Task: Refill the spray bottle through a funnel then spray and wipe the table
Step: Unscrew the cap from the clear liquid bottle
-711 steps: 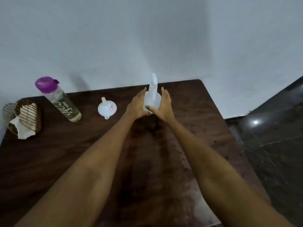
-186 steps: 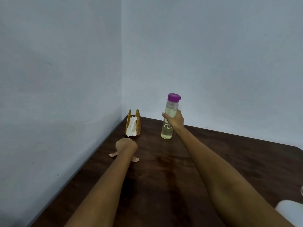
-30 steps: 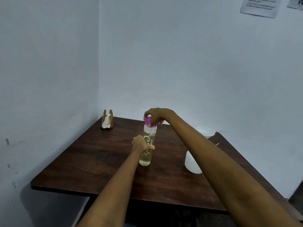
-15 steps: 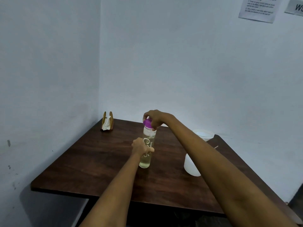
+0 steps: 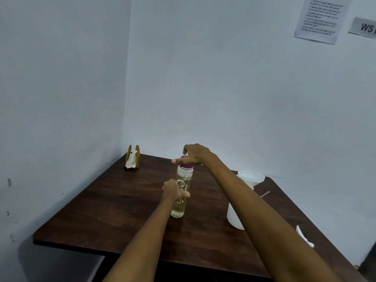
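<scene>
The right hand (image 5: 194, 155) has re-gripped the purple cap (image 5: 186, 164) mid-twist, so unscrewing continues; the left hand (image 5: 175, 191) grips the clear liquid-filled bottle (image 5: 180, 208) mid-table; the white funnel-topped spray bottle (image 5: 236, 218) waits near the right edge.

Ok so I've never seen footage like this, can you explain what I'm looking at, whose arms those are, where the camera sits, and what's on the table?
There is no machine here. The camera is worn on a person's head and looks forward and down, so the two bare arms reaching in from the bottom are that person's own.

The left hand grips the middle of a clear bottle standing upright on the dark wooden table; it holds some pale yellowish liquid. The right hand is curled over its purple cap, apparently to open it.

To the right stands a white spray bottle with a funnel sitting in its top, partly hidden by the right forearm. A white piece near the table's right edge is likely the spray head. In the far corner is a holder with napkins. A printed sheet hangs on the wall.
</scene>
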A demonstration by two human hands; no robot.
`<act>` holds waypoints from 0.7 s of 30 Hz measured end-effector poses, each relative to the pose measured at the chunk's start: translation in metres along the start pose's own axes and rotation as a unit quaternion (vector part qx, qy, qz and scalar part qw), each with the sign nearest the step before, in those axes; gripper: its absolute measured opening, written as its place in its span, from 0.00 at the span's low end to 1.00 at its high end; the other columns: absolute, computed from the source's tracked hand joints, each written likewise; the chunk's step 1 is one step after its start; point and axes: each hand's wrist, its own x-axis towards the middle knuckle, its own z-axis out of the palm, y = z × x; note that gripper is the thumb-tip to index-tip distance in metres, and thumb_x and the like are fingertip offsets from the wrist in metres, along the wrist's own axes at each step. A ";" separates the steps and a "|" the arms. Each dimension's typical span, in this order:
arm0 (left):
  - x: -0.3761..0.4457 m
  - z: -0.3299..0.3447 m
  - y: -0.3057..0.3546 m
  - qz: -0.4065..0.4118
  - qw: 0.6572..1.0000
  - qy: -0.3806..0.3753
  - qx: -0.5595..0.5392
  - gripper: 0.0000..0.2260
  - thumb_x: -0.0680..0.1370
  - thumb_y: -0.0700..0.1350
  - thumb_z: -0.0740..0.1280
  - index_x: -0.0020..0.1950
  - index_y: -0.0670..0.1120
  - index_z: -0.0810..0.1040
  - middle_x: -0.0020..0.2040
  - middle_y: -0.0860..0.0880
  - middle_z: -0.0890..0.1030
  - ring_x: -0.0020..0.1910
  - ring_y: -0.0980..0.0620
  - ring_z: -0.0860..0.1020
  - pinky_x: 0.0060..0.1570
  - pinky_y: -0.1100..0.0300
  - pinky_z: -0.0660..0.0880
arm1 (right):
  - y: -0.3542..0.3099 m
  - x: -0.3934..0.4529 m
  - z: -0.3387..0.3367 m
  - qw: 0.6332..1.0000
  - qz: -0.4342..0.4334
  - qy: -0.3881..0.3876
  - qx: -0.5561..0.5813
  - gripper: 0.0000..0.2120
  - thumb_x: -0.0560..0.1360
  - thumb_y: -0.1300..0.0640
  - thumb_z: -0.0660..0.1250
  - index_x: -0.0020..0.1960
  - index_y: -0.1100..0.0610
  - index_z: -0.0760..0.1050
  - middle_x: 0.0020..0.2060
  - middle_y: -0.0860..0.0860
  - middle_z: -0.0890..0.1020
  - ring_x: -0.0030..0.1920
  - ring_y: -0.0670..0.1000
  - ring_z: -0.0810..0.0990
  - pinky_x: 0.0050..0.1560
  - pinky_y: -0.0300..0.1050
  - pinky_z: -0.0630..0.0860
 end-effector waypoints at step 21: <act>-0.003 -0.001 -0.001 -0.001 1.000 -0.018 -0.009 0.27 0.67 0.51 0.76 0.60 0.37 0.78 0.59 0.41 0.80 0.61 0.44 0.77 0.59 0.55 0.73 | 0.008 -0.003 -0.011 0.992 -0.109 -0.048 0.050 0.22 0.68 0.75 0.66 0.58 0.60 0.74 0.61 0.58 0.75 0.51 0.53 0.71 0.34 0.34 0.67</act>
